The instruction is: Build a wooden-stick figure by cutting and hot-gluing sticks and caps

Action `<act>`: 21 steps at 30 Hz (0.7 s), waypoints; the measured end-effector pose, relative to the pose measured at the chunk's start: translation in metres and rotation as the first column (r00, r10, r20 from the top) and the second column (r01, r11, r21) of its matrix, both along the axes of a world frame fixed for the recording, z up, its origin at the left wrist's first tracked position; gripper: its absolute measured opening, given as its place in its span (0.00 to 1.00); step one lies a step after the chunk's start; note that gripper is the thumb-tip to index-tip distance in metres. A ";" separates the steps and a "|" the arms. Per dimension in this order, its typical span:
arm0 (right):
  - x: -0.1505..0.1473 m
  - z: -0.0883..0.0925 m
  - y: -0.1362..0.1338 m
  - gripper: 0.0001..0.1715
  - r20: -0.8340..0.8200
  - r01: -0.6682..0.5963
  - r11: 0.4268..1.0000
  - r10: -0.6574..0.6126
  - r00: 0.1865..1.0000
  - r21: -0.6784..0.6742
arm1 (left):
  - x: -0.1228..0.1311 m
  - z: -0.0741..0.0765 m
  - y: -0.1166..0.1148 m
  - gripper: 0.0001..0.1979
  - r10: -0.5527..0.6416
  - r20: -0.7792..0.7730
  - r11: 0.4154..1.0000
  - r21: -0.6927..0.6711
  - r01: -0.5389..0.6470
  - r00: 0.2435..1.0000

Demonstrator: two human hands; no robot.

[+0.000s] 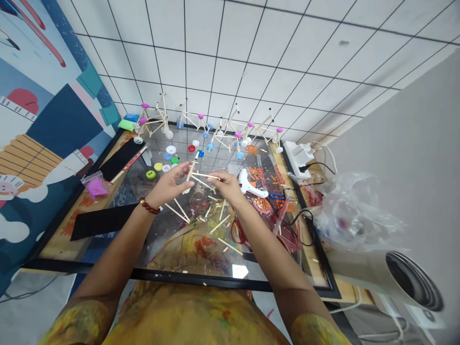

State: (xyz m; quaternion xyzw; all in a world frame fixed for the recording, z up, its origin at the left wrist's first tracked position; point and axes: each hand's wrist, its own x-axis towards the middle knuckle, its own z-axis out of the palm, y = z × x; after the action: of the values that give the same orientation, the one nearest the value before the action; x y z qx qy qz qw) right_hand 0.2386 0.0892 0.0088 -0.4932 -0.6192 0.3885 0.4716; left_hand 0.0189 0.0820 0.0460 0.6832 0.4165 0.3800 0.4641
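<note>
Right now both hands are busy over the middle of the desk (172, 278), and the piece between them looks half built. Left hand (172, 184): thumb and fingers pinching a small stick frame (193, 167), held up off the glass. Right hand (228, 186): fingertips pressed around a thin stick (203, 175) that reaches across to that frame; whether it's already joined, I can't tell. A white cap (186, 190) shows just below the left thumb, and I can't call whether it's attached.

Look to the back edge, and there's the finished-looking side of the job: a row of stick models (163, 108) along the tiled wall, with pink discs (200, 116) and caps for feet. Compared with those, the one in hand shows no pink disc, so I'd judge some assembly remains. Plenty of stock, too: loose sticks (230, 246) scattered near the front, spare bottle caps (171, 150) grouped beyond the left hand, and the glue gun (247, 184) lying just beside the right, untouched.
</note>
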 end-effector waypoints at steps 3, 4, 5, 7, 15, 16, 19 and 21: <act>-0.004 0.000 0.002 0.14 -0.005 -0.025 1.000 0.025 1.000 -0.013 | -0.003 -0.002 0.005 0.34 -0.006 0.080 0.997 -0.082 0.013 0.997; -0.002 0.000 0.001 0.16 -0.021 -0.027 0.999 0.026 0.999 -0.024 | -0.004 -0.003 0.006 0.33 0.010 0.094 0.996 -0.089 -0.002 0.995; 0.003 -0.001 -0.001 0.19 -0.038 -0.020 0.999 0.019 0.999 -0.033 | -0.005 -0.004 0.006 0.32 0.031 0.106 0.996 -0.088 -0.021 0.994; 0.015 -0.003 -0.007 0.24 -0.034 0.041 0.999 -0.042 0.999 -0.033 | -0.007 -0.005 0.005 0.31 0.072 0.124 0.995 -0.073 -0.063 0.990; 0.007 -0.011 -0.031 0.24 0.620 -0.118 0.989 0.038 0.783 0.090 | -0.013 0.010 0.005 0.26 0.164 0.220 0.986 -0.009 -0.166 0.962; 0.000 -0.011 -0.034 0.26 0.668 -0.201 0.976 0.099 0.737 0.078 | -0.012 0.012 0.004 0.26 0.169 0.227 0.985 -0.013 -0.170 0.959; -0.006 -0.008 -0.051 0.24 0.768 -0.439 0.898 0.262 0.584 0.028 | -0.007 0.018 0.005 0.26 0.184 0.225 0.982 -0.007 -0.188 0.957; 0.004 -0.003 -0.069 0.22 0.816 -0.492 0.871 0.282 0.505 0.003 | -0.006 0.021 0.008 0.26 0.191 0.236 0.980 0.012 -0.199 0.953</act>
State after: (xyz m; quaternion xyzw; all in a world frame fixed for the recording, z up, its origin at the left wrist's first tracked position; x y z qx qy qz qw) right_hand 0.2428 0.0202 0.0062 -0.4011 -0.8983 0.1482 0.1011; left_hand 0.0131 0.0897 0.0674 0.5974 0.4175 0.5090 0.4579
